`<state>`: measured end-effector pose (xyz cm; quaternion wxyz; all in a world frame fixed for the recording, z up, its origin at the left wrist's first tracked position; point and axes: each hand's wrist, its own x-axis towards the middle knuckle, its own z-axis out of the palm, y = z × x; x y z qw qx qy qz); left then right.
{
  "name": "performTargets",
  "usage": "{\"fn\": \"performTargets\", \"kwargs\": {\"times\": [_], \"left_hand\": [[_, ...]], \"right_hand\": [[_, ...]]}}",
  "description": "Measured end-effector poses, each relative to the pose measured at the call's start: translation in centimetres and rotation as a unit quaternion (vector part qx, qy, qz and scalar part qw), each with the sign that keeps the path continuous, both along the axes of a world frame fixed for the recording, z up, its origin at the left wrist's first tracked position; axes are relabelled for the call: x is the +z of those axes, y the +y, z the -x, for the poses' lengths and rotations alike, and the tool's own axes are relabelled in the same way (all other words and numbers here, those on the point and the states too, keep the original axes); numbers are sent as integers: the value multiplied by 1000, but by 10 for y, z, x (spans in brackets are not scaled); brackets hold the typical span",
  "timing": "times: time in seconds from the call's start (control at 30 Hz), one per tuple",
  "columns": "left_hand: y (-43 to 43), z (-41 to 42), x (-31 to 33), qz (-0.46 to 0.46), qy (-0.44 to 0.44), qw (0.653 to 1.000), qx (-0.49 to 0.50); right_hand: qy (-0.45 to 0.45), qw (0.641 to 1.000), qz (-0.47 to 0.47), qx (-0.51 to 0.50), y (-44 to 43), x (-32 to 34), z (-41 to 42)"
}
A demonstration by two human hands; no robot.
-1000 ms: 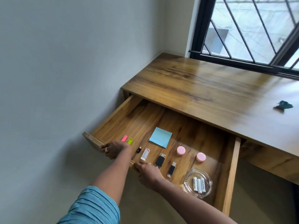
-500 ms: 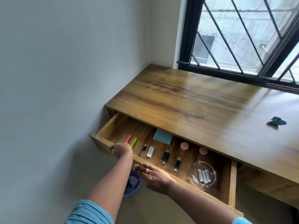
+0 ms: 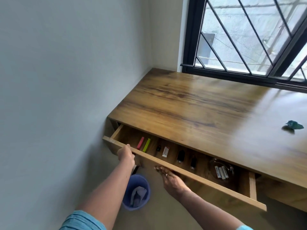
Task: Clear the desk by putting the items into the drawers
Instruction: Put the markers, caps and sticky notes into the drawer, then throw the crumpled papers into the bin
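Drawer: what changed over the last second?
The drawer has slid most of the way in under the desk top, hiding the blue pad and pink lids. The right hand dropped from the front's top edge to press flat on its face. The left hand keeps its grip on the front edge; the green scrap stays put.

I see a desk (image 3: 199, 112) of golden-brown wood with dark streaked grain; the drawer (image 3: 216, 191) matches it; inside lie a pink marker (image 3: 140, 143) and a lime-green marker (image 3: 146, 145); the bin (image 3: 138, 180) below is blue; the sleeve (image 3: 83, 220) is light blue, faintly striped; the window frame (image 3: 189, 39) is black.
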<state>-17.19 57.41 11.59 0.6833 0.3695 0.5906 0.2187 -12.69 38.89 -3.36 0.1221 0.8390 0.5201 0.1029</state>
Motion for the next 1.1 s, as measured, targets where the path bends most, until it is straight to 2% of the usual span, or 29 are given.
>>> {"fn": "performTargets", "kwargs": {"times": [0.03, 0.1, 0.13, 0.2, 0.27, 0.4, 0.6, 0.8, 0.93, 1.1], "left_hand": [[1, -3, 0, 11, -17, 1000, 2], [2, -12, -1, 14, -40, 999, 1], [2, -17, -2, 16, -52, 999, 1], [4, -28, -5, 22, -62, 998, -2], [9, -39, -7, 30, -77, 997, -2], [17, -61, -15, 29, -94, 995, -34], [20, -88, -19, -13, -53, 997, -56], [16, -88, -24, -53, 2, 995, -90], [15, -87, -23, -68, 29, 992, -105], [-2, -100, -8, -92, 77, 987, -108]], "right_hand": [[20, 998, -51, -15, 0, -4, -5], [108, 993, 35, -8, 6, 12, -6], [93, 993, 75, 2, 10, 11, -7], [110, 991, 79, 8, 10, 14, -18], [137, 990, 29, 12, 15, 12, -29], [152, 988, 16, -27, 25, 19, -48], [184, 982, 7, -27, 32, 40, -68], [178, 983, 23, -28, 32, 39, -67], [165, 986, -26, -5, 29, 45, -64], [95, 992, -61, 49, 11, 73, -59]]}}
